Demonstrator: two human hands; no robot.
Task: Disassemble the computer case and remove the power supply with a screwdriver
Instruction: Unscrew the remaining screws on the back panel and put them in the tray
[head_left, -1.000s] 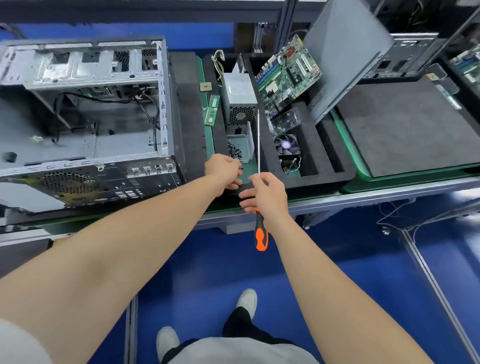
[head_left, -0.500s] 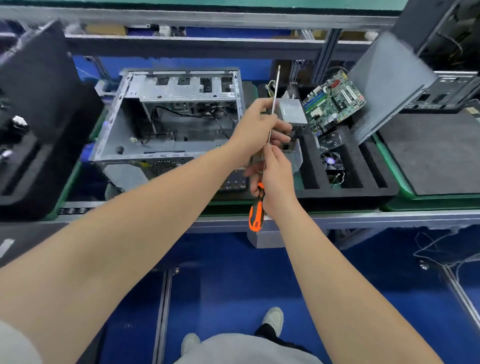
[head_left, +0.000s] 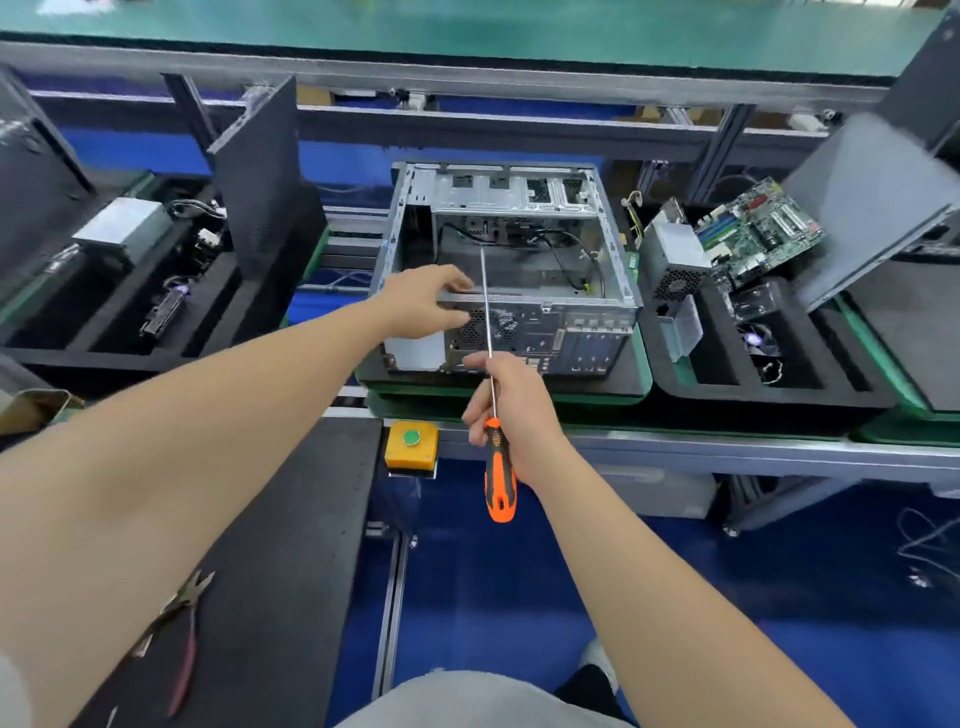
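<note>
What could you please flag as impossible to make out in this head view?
All head view:
- Rear screws on the computer case: too small, blurred.
- Case's near-left top corner: hidden by the left hand.
- Screwdriver shaft where the right hand pinches it: covered.
- Pliers: blurred, details unreadable.

Computer case at frame centre; right of it, foam tray holding power supply, motherboard and fan; pliers at lower left

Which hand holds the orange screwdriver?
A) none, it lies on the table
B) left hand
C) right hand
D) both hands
C: the right hand grips the screwdriver near the top of its orange handle; the left hand is at the computer case instead.
</note>
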